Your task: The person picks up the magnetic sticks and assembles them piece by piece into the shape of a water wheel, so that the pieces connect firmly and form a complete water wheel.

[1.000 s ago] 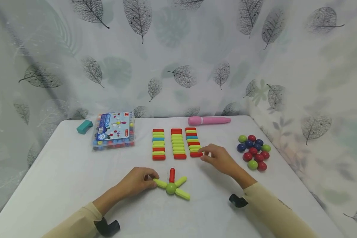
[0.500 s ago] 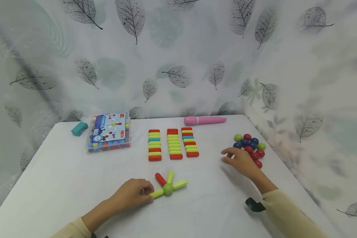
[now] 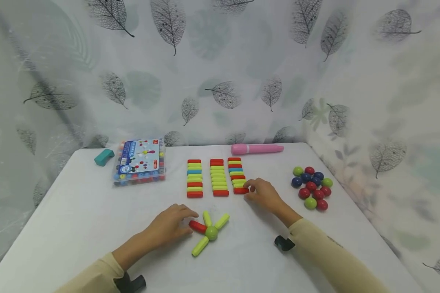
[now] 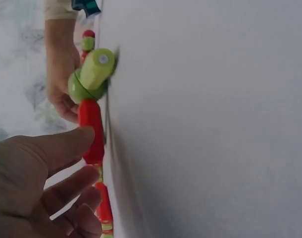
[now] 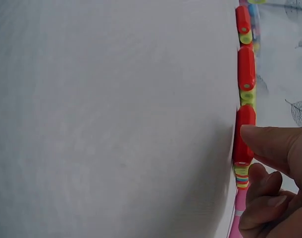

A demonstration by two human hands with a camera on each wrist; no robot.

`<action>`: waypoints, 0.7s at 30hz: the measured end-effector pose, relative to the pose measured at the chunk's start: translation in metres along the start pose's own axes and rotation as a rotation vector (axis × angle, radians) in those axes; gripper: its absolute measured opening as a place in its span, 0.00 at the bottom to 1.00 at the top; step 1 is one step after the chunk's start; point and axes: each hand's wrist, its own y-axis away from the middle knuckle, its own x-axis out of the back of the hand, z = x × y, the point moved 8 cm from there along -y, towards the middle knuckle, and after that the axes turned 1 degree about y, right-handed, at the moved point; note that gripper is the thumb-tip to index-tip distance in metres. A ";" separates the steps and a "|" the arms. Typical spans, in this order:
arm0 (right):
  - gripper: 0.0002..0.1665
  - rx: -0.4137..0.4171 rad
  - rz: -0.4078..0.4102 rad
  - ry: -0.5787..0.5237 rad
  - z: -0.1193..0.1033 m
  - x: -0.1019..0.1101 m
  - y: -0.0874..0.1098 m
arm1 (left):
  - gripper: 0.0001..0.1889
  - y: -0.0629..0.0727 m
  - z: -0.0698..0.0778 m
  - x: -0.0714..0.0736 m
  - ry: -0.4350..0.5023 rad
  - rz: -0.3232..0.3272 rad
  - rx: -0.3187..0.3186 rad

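In the head view, a star-shaped piece lies on the white table: a green ball [image 3: 211, 233] with one red stick [image 3: 198, 226] and several yellow-green sticks [image 3: 200, 246]. My left hand [image 3: 168, 228] is at the red stick's outer end, thumb and forefinger spread around it. The left wrist view shows the thumb against that red stick [image 4: 93, 144], the other fingers apart beyond its end. My right hand [image 3: 265, 197] pinches the end of the nearest red stick [image 3: 240, 191] in the right-hand column. In the right wrist view, the thumb lies on this stick [image 5: 244, 144].
Two more stick columns stand left of it, with a yellow-green stick [image 3: 219, 179] in the middle one. Balls, including a red ball [image 3: 322, 204], cluster at the right. Behind are a pink tool [image 3: 256, 149], a clear parts box [image 3: 139, 177] and a teal block [image 3: 104, 157].
The star has turned counterclockwise, bringing its red stick to my left hand, which held a yellow-green one. My right hand went right, away from the column, and is back at its nearest red stick.
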 end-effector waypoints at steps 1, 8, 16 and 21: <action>0.20 0.003 0.002 0.004 0.000 -0.001 -0.001 | 0.20 -0.002 -0.001 -0.002 -0.005 -0.015 -0.005; 0.19 0.006 0.006 0.027 -0.003 -0.004 -0.004 | 0.14 -0.002 -0.001 -0.008 -0.033 -0.036 -0.011; 0.15 0.078 -0.054 0.057 -0.010 -0.010 0.008 | 0.11 0.007 0.003 -0.010 -0.080 0.006 0.072; 0.15 0.313 -0.182 0.052 -0.041 -0.020 0.035 | 0.11 0.010 0.006 -0.012 -0.064 0.036 0.103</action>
